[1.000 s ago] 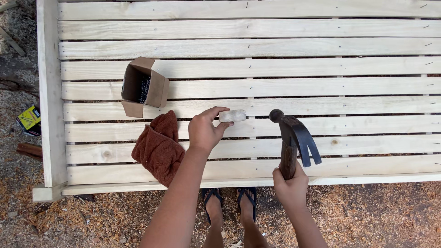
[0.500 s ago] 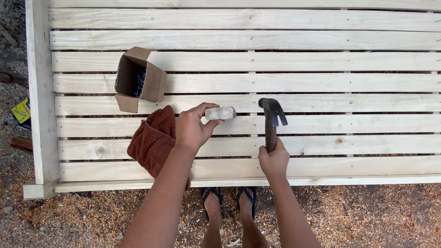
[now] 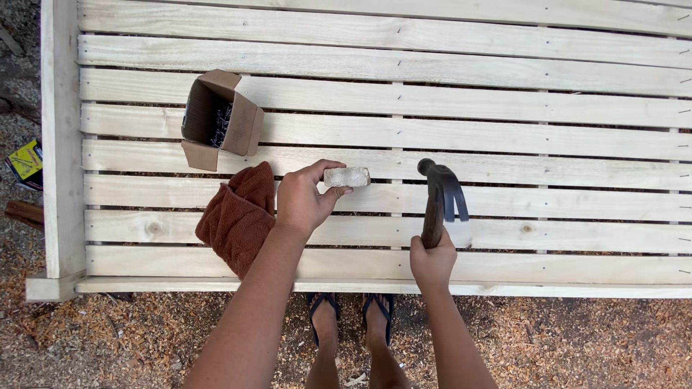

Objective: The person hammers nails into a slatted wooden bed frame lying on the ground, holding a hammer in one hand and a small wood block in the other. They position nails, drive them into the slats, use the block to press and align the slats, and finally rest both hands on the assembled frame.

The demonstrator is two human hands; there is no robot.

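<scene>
My left hand (image 3: 303, 199) pinches a small pale wooden block (image 3: 347, 176) and holds it against a slat of the slatted wooden panel (image 3: 504, 137). My right hand (image 3: 432, 261) grips the handle of a dark claw hammer (image 3: 437, 193). The hammer's head sits raised over the slats, just right of the block. A rust-brown cloth (image 3: 239, 216) lies on the slats left of my left wrist.
An open cardboard box (image 3: 218, 119) holding nails rests on the slats at upper left. My feet in blue sandals (image 3: 351, 317) stand on sawdust-covered ground below the panel's front edge. A small yellow packet (image 3: 26, 160) lies on the ground at far left.
The hammer has swung up and down near the block, and its claw now shows to the right of the handle. My left hand keeps the block in the same spot.
</scene>
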